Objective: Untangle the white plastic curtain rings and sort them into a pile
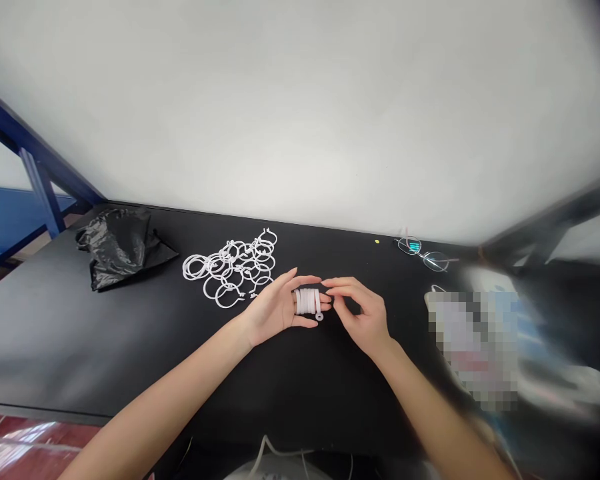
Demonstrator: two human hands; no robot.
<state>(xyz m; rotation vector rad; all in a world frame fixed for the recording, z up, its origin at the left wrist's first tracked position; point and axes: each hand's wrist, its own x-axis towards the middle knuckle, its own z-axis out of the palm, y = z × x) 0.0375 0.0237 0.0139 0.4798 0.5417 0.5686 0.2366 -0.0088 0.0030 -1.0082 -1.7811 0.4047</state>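
Note:
Over the black table, my left hand (280,308) is turned palm up with a white band (307,301) wound in several turns round its middle fingers. A small round end with a hole hangs from the band below those fingers. The index finger and little finger stretch out on either side of the coil. My right hand (360,308) is at the left fingertips, its thumb and fingers drawn together in a pinch. Whether anything lies between them is too small to tell. Left of the hands lies a loose pile of white open rings (240,263) with small knobbed ends.
A crumpled black plastic bag (117,247) lies at the table's left. Wire-framed glasses (423,257) and a small yellow speck (377,241) sit near the back edge. At the right is a blurred-out phone-like object (473,347) beside plastic wrapping (565,390). A pale wall (300,120) rises behind.

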